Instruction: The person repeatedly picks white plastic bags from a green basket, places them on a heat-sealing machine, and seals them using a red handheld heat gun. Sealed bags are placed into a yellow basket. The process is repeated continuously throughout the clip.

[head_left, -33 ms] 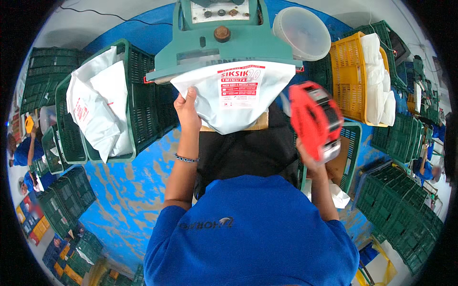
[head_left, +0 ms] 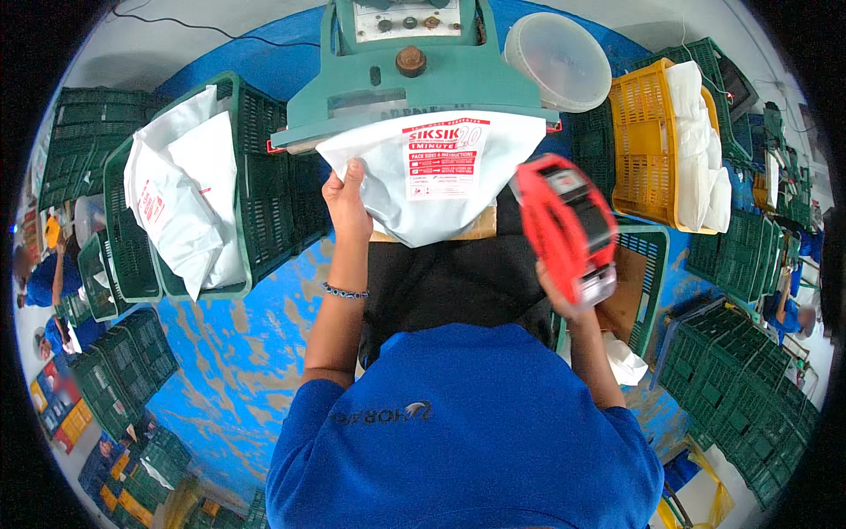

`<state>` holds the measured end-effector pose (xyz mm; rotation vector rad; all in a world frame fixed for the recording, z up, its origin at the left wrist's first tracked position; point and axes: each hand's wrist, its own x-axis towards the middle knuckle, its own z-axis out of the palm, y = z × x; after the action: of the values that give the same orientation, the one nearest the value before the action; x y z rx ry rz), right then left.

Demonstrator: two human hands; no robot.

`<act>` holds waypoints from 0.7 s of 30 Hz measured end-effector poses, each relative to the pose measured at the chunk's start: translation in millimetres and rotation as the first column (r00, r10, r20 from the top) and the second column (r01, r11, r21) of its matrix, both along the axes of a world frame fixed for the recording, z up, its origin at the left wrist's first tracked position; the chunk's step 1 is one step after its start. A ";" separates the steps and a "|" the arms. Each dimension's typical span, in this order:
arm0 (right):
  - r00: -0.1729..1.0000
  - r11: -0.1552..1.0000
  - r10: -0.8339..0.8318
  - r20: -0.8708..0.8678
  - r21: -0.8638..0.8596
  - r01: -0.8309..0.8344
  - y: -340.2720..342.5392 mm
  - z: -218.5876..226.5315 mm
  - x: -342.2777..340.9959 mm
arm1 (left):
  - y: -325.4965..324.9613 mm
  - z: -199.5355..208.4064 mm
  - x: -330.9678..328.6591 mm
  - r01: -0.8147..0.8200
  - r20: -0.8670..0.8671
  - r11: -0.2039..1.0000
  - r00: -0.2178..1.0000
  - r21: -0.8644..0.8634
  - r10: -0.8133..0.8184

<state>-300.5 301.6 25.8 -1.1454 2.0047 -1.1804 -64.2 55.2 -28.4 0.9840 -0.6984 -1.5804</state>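
A white plastic bag (head_left: 388, 172) with red print spreads out flat, its upper edge against the front of a green bench sealing machine (head_left: 476, 84). My left hand (head_left: 350, 201) pinches the bag's left side, with the thumb on top. My right hand (head_left: 555, 291) is closed around a red and black hand-held device, which looks like a label gun (head_left: 564, 220). The device is slightly blurred and held just right of the bag, with its upper end close to the bag's right edge. It hides most of the right-hand fingers.
At left, green crates (head_left: 264, 167) hold white bags (head_left: 189, 198). A yellow crate (head_left: 643, 145) with white bags stands at right, beside a translucent round tub (head_left: 560, 62). Another green crate (head_left: 652, 282) sits behind my right hand. Other people work at the far left and right edges.
My right hand has brought the red label gun a little left, nearer the bag's right edge. My left hand and the bag stay almost still.
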 end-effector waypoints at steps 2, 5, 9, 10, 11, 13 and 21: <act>0.990 0.990 0.138 0.037 -0.039 -0.136 -19.2 16.8 19.6 | -0.2 1.2 0.8 0.023 -0.020 1.000 1.000 0.010 -0.023; 0.954 0.957 0.274 -0.122 0.139 -0.257 -41.3 50.4 19.2 | -1.1 3.7 1.1 0.038 0.000 0.999 0.999 0.016 -0.038; 0.857 0.783 0.429 -0.286 0.591 -0.195 -40.8 83.9 -4.0 | -0.7 4.0 1.3 0.044 -0.019 0.999 0.999 0.003 -0.044; 0.827 0.709 0.458 -0.325 0.695 -0.120 -33.3 88.8 -12.0 | -0.3 2.9 2.2 0.032 -0.031 0.999 0.999 -0.006 -0.033; 0.813 0.655 0.474 -0.337 0.752 -0.070 -21.3 94.3 -25.2 | 1.7 1.4 2.8 0.031 -0.039 1.000 0.999 -0.003 -0.031; 0.836 0.650 0.398 -0.379 0.759 0.035 -0.7 97.1 -54.5 | 3.8 -2.4 6.0 0.049 -0.037 0.999 0.998 0.015 -0.048; 0.932 0.918 -0.090 -0.351 0.334 0.215 -102.0 -18.5 -198.1 | 6.2 -14.0 13.8 0.064 -0.059 0.996 0.996 0.055 -0.061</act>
<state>-498.6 199.6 7.3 -1.0561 2.4802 -0.6621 -50.4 61.4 -42.4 0.9622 -0.6534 -1.6846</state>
